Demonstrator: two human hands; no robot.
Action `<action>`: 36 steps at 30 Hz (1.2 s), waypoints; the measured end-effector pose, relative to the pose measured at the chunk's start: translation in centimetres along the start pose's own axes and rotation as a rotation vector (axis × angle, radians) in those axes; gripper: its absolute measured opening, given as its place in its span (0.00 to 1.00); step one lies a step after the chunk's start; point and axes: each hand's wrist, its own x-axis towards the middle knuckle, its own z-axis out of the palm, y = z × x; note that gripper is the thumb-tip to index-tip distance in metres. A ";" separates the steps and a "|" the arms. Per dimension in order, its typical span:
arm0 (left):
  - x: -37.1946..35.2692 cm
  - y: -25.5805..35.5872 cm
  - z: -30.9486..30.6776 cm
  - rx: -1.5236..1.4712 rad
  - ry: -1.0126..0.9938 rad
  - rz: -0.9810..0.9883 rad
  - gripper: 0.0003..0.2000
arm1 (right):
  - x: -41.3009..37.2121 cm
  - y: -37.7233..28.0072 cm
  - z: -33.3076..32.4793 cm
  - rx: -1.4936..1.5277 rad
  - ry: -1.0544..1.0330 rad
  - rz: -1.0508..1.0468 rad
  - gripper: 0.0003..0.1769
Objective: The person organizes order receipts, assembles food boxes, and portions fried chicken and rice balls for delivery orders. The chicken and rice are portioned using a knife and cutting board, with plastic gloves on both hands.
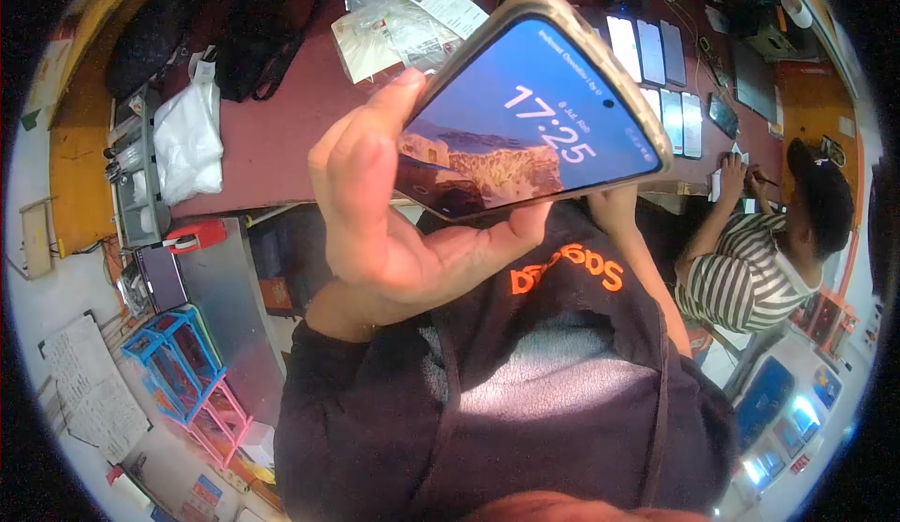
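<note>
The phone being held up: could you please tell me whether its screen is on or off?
On. The phone in the left hand shows a lit lock screen reading 17:25.

Warm, even indoor light, seemingly from overhead; the lit phone [530, 119] glows sharp, while beyond it fisheye bending grows and black vignette rings the frame.

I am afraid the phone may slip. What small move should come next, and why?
Perhaps close the left hand more around the phone: it sits tilted, pinched only between thumb and fingertips; the right hand is mostly hidden behind it.
</note>
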 end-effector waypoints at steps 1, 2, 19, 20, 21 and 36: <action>-0.1 -0.3 0.2 0.042 -0.033 0.006 0.59 | 0.0 -0.3 0.0 0.004 0.007 -0.013 0.34; -0.3 -0.6 0.4 0.084 -0.066 0.014 0.58 | -0.1 -0.8 -0.2 -0.004 0.011 -0.009 0.34; -18.4 -9.8 9.8 0.431 -0.632 -0.846 0.50 | 6.1 -6.2 -1.0 0.197 -0.013 -0.233 0.29; -18.6 -9.9 10.1 0.472 -0.632 -0.839 0.50 | 6.2 -5.6 -1.0 0.195 -0.002 -0.238 0.29; -18.5 -9.8 10.5 0.493 -0.640 -0.873 0.49 | 6.2 -5.0 -1.0 0.214 -0.034 -0.226 0.29; -34.5 -3.8 8.3 0.932 -0.208 -0.740 0.31 | 18.7 16.5 -1.3 0.260 0.120 -0.041 0.26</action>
